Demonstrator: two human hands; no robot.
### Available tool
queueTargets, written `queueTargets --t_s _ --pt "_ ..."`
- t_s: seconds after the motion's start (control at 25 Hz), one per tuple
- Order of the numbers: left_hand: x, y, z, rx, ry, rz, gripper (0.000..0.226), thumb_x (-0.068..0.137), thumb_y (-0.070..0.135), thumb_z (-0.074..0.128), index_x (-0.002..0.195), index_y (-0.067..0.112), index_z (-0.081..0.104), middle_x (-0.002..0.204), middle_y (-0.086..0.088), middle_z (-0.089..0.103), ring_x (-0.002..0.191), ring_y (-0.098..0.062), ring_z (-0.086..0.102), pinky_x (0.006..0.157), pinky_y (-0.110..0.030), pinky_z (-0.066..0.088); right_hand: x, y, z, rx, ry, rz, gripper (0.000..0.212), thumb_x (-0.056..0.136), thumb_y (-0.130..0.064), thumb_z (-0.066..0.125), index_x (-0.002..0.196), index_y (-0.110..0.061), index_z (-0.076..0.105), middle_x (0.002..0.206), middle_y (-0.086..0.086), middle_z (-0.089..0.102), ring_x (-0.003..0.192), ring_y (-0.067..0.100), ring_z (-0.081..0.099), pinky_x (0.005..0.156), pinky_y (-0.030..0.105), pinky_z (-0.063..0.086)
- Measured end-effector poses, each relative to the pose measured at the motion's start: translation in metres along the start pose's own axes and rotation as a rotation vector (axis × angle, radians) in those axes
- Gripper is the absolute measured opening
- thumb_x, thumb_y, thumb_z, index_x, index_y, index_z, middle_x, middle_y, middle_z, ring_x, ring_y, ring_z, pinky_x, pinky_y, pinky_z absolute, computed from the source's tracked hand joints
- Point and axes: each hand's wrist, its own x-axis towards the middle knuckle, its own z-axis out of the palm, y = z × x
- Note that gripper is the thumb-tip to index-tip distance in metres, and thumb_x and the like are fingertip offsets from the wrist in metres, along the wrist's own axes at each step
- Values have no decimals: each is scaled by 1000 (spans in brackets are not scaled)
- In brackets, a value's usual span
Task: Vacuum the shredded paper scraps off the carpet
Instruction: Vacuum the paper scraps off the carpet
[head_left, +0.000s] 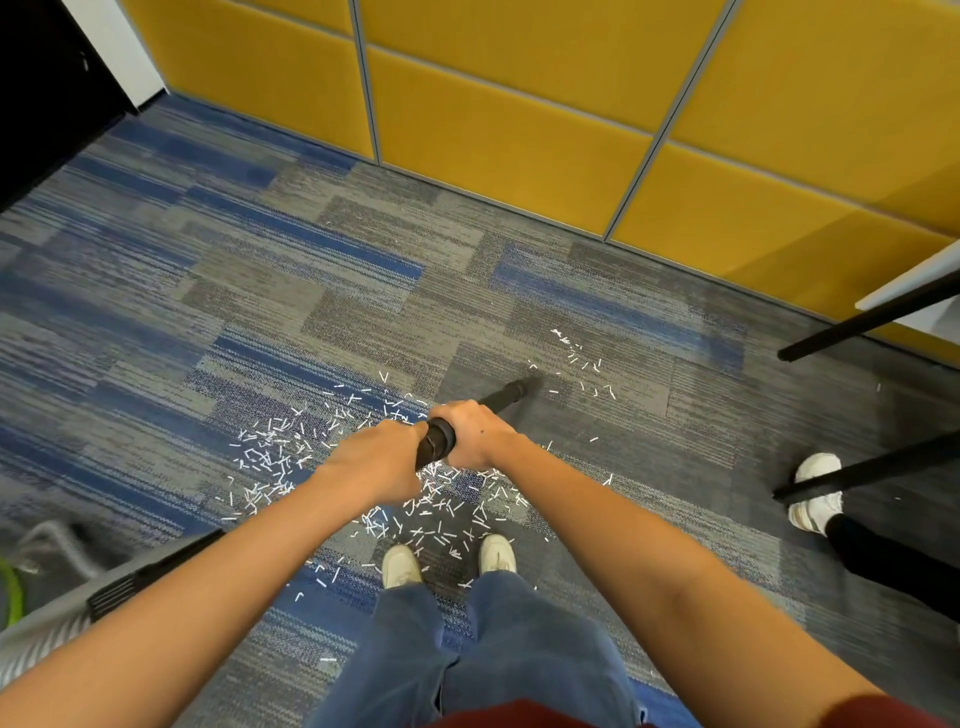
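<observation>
The wand (506, 396) is being clasped by the left grip (382, 460) and right grip (475, 434), its tip being aimed just ahead at a sparse patch, while most scraps (275, 452), judged uncollected, are lying beneath and left of them on the carpet (311, 260).

No text, label, brand, number or sign can be read anywhere.

Office: carpet tiles (322, 291), yellow padded partition panels (509, 130).

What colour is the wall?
Yellow, in padded panels: the wall shows clearly in the head view.
</observation>
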Motion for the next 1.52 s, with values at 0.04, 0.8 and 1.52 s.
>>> queueTargets --t_s 0.04,0.8,1.52 --pt "2 -2 -1 -8 3 -11 56 84 12 54 137 26 40 90 -1 52 79 -22 57 67 -29 49 3 -1 -2 2 -2 -11 29 74 -6 65 102 -12 59 96 11 64 90 29 60 80 41 52" --pt "34 37 -23 -29 -2 58 48 84 11 53 130 23 46 90 -2 51 87 -27 60 68 -29 46 -3 50 -29 27 -3 65 34 73 -4 65 105 -13 60 97 11 65 91 29 61 81 40 52" --pt "9 25 -13 -16 -86 73 64 81 9 54 138 35 40 89 3 53 80 -20 58 64 -26 45 -28 29 -13 -71 -19 6 26 74 -13 65 99 -15 58 91 8 65 85 28 61 77 37 52"
